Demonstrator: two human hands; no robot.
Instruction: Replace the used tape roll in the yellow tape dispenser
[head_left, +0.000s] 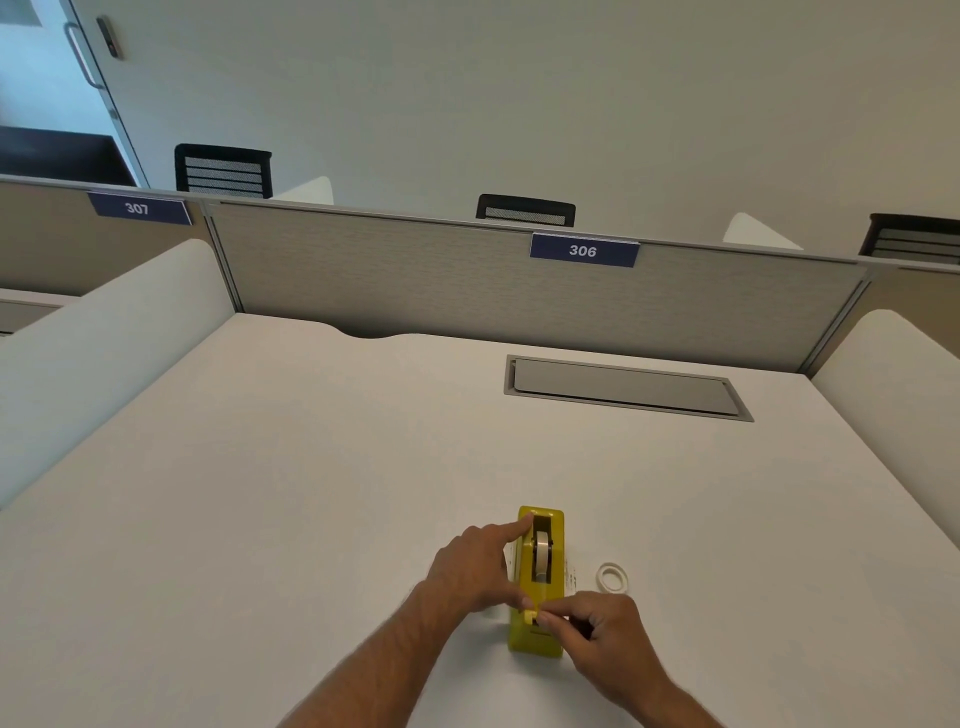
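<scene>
Head view: on the desk (311, 467), the left hand (475, 566) grips the yellow tape dispenser (557, 564), forefinger stretched to its far end. A roll (542, 545) sits inside, and a thin ring (602, 574) lies just to the right. The right hand (597, 629) pinches what is likely the tape end at the cutter (531, 617), so the swap looks nearly finished.

Head-worn wide-angle camera looks forward and down over the desk (311, 467).

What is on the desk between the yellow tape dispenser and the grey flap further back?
Nothing. In the head view, the stretch of white desk from the yellow tape dispenser to the grey flap is bare.
</scene>
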